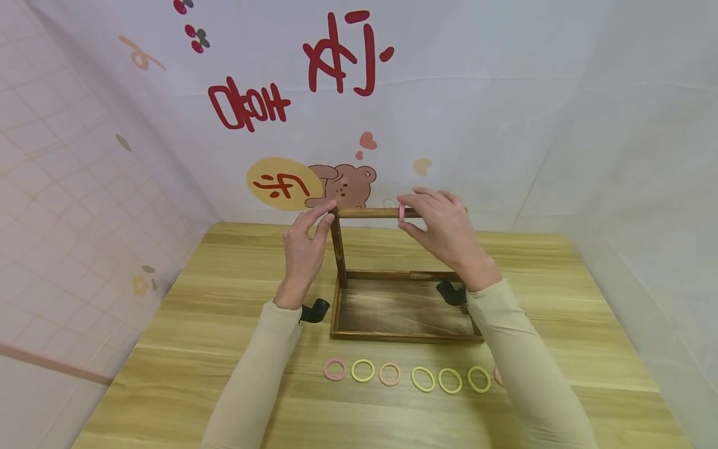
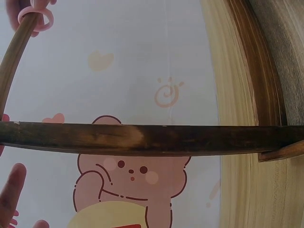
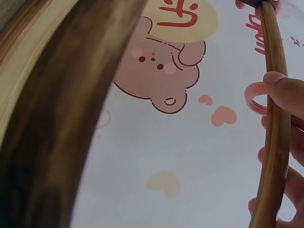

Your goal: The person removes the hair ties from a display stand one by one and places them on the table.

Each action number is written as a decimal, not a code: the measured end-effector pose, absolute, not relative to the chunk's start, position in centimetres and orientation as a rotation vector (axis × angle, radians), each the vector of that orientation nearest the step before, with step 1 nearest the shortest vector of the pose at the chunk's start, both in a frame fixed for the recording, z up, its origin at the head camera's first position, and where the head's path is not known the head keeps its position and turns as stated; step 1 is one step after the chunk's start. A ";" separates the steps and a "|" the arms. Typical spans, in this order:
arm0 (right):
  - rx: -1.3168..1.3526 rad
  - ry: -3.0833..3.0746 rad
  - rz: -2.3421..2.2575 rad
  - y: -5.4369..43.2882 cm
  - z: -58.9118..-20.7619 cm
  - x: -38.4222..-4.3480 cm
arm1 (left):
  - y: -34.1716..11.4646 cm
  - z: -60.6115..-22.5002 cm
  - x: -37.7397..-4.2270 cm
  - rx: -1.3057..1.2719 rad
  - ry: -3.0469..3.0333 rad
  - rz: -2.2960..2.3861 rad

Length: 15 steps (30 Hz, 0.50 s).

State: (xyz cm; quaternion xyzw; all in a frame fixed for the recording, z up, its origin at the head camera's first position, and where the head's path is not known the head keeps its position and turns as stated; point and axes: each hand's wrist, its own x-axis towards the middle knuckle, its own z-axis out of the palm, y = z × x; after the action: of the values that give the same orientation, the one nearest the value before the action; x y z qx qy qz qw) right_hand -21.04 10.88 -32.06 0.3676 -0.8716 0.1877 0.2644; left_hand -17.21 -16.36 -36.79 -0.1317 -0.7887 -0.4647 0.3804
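A brown wooden stand (image 1: pixel 406 338) with a shallow tray base and a raised top bar (image 1: pixel 364 213) stands on the table. My right hand (image 1: pixel 443 224) pinches a pink ring (image 1: pixel 401 212) that encircles the bar right of its middle. In the right wrist view the pink ring (image 3: pixel 255 97) hangs around the bar, with the thumb pressed on its edge. At the bar's left end, my left hand (image 1: pixel 305 243) holds the corner above the upright post (image 1: pixel 339 249) between thumb and index finger. Other left-hand fingers (image 2: pixel 12 194) extend apart below the post in the left wrist view.
In front of the stand lies a row of loose rings: a pink ring (image 1: pixel 335 370), several yellow rings (image 1: pixel 423 379) and an orange ring (image 1: pixel 389 374). Another orange ring (image 1: pixel 498 376) is partly behind my right sleeve. A printed white cloth (image 1: pixel 477 125) hangs behind the wooden table (image 1: pixel 224 324).
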 end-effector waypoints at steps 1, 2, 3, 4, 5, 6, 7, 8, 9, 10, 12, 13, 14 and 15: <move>0.991 -2.357 0.512 10.9 -32.0 -21.0 | -16.4 -36.8 -17.2 -0.338 -2.012 -1.189; 0.989 -2.355 0.518 11.0 -32.0 -21.0 | -16.4 -36.8 -17.2 -0.337 -2.014 -1.189; 0.986 -2.354 0.521 11.1 -32.0 -20.9 | -16.4 -36.8 -17.2 -0.337 -2.013 -1.188; 0.984 -2.354 0.522 11.2 -32.0 -20.9 | -16.4 -36.8 -17.2 -0.335 -2.015 -1.192; 0.984 -2.353 0.523 11.2 -32.0 -20.9 | -16.4 -36.8 -17.2 -0.334 -2.016 -1.193; 0.982 -2.354 0.523 11.3 -32.0 -20.9 | -16.4 -36.8 -17.2 -0.334 -2.018 -1.196; 0.981 -2.355 0.522 11.4 -32.1 -20.9 | -16.4 -36.8 -17.2 -0.333 -2.020 -1.194; 0.979 -2.354 0.521 11.5 -32.1 -20.9 | -16.4 -36.9 -17.2 -0.332 -2.023 -1.193; 0.977 -2.357 0.518 11.6 -32.1 -20.9 | -16.3 -36.9 -17.2 -0.334 -2.021 -1.194; 0.975 -2.360 0.519 11.7 -32.2 -20.9 | -16.3 -36.9 -17.3 -0.332 -2.023 -1.195; 0.970 -2.361 0.517 11.8 -32.2 -21.0 | -16.4 -36.9 -17.3 -0.333 -2.020 -1.198; 0.968 -2.360 0.516 11.9 -32.2 -21.0 | -16.4 -36.9 -17.3 -0.331 -2.018 -1.201; 0.967 -2.358 0.515 11.9 -32.3 -21.0 | -16.4 -36.9 -17.3 -0.328 -2.016 -1.203; 0.965 -2.356 0.514 12.0 -32.3 -21.0 | -16.4 -36.9 -17.3 -0.326 -2.015 -1.204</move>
State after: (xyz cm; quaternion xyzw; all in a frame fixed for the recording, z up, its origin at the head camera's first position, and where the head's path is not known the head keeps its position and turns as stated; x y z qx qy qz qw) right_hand -20.98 11.97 -32.29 0.3578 -0.8737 0.1907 0.2690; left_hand -17.26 -16.43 -36.90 -0.1273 -0.7878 -0.4707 0.3763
